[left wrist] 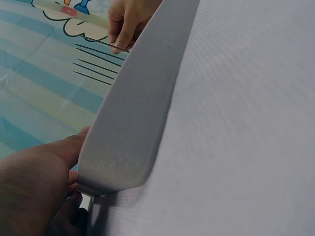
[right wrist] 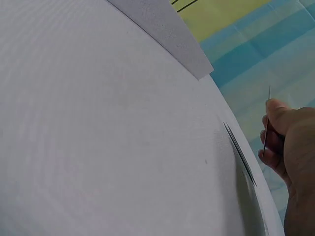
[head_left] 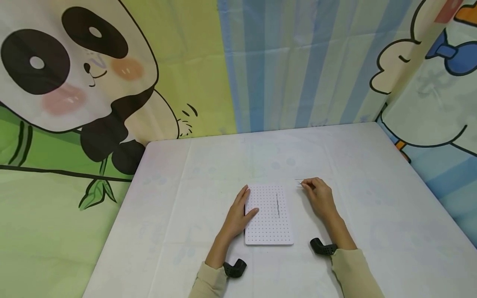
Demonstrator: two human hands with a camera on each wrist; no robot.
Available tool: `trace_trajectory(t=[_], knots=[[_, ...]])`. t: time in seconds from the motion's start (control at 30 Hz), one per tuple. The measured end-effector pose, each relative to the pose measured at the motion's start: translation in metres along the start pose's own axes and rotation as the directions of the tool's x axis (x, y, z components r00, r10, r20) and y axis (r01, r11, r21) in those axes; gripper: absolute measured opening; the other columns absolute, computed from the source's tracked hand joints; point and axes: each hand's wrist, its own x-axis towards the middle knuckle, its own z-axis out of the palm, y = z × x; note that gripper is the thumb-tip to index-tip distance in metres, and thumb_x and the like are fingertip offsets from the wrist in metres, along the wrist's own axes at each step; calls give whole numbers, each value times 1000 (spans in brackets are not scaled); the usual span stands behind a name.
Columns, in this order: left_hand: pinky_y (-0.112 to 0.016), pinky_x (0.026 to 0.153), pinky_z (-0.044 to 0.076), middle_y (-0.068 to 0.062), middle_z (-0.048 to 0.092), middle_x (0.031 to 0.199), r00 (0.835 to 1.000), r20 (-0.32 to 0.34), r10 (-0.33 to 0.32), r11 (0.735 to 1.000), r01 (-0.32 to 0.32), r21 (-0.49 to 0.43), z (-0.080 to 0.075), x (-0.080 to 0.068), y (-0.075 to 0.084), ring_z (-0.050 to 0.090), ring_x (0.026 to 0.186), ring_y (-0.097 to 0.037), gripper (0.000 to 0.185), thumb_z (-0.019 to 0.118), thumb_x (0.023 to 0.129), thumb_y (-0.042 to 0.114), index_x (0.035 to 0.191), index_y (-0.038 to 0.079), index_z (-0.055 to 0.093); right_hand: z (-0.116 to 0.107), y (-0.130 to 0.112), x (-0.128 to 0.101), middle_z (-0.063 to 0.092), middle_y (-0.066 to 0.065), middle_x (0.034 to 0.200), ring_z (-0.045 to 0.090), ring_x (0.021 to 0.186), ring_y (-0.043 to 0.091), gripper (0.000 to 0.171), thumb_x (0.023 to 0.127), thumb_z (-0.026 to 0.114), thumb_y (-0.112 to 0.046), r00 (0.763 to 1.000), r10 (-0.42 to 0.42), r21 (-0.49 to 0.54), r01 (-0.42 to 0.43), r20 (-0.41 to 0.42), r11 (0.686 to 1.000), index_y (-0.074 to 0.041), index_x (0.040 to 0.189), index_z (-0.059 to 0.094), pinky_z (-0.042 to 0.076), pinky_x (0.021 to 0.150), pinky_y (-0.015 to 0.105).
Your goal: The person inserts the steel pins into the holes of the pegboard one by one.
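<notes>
on a white table (head_left: 201,165), lower middle, the straight-fingered left hand (head_left: 236,216) touched a dotty board (head_left: 265,231); right of that, the right hand (head_left: 321,198) pinched a stick (right wrist: 266,132), likely picking up. next probably needed care.

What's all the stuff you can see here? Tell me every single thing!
Pegboard: 1, white, on the table
Standing pins: several, dark, in a row right of the board's middle
Loose pins: a few, dark, lying near the right hand
Held pin: 1, dark, in the right hand
Table: 1, white, under everything
Backdrop: yellow, green and blue-striped, behind and beside the table
Panda picture: 1, black and white, backdrop's left
Bow-tie figure: 1, white with blue bow, backdrop's right
Wrist cameras: 2, black, one per wrist
Sleeves: 2, beige, on both arms
Hands: 2, bare; left hand on the board's left edge, right beside the board
</notes>
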Motion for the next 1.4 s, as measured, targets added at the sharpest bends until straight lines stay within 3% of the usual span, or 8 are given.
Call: trace_trajectory(t=[0.17,0.37,0.43,0.67,0.83,1.0,1.27,1.4], knots=[[-37,109,23,-4,18,152,1000,1,-2,1000,2,3,0,0,-1,20,137,-19,69,61,89,29,143,1,29,5,-7,4,63,7,85,59,76,17,6,84,65,-2,997,-27,96,34,-75,995,0,90,64,43,71,9],[-37,109,22,-5,19,152,1000,6,-9,1000,9,0,0,-1,-1,19,137,-19,69,61,89,29,144,1,28,10,-17,7,62,8,81,60,69,17,9,85,63,1,988,-4,199,35,-153,979,3,93,61,46,68,8],[-37,109,23,-4,19,152,1000,5,-8,1000,8,0,0,-1,-1,19,137,-19,69,62,89,29,144,1,29,11,-26,8,63,12,78,61,65,22,10,83,62,6,988,12,262,30,-156,965,7,93,60,48,66,9],[-37,109,23,-4,19,152,1000,3,-6,1000,6,-2,0,-2,0,19,137,-19,69,62,89,29,143,1,29,5,-70,13,62,24,78,63,68,34,16,73,62,21,999,-13,426,31,-45,904,16,87,57,55,63,23],[-36,109,23,-4,19,152,1000,7,-7,1000,7,4,0,-1,-1,19,137,-18,70,62,89,29,143,2,29,10,-78,12,60,24,82,62,74,35,18,72,63,22,994,-95,456,58,58,888,16,88,56,56,64,29],[-36,109,23,-4,19,152,1000,5,2,1000,-2,1,0,0,-1,19,137,-18,69,61,89,30,143,1,29,13,-78,12,60,25,81,62,73,39,21,70,64,23,980,-179,482,113,93,869,16,88,55,56,61,34],[-36,109,23,-4,19,152,1000,3,7,1000,-7,2,0,1,-1,20,137,-19,69,62,89,29,143,0,29,16,-76,11,61,22,83,63,77,35,18,74,66,17,976,-152,443,68,158,894,12,88,57,56,64,34],[-36,109,23,-4,19,152,1000,6,0,1000,0,1,0,0,-1,20,137,-19,69,61,89,30,143,1,29,27,-63,6,63,16,83,63,77,31,19,74,68,15,977,-134,417,54,166,907,6,88,59,56,63,35]])
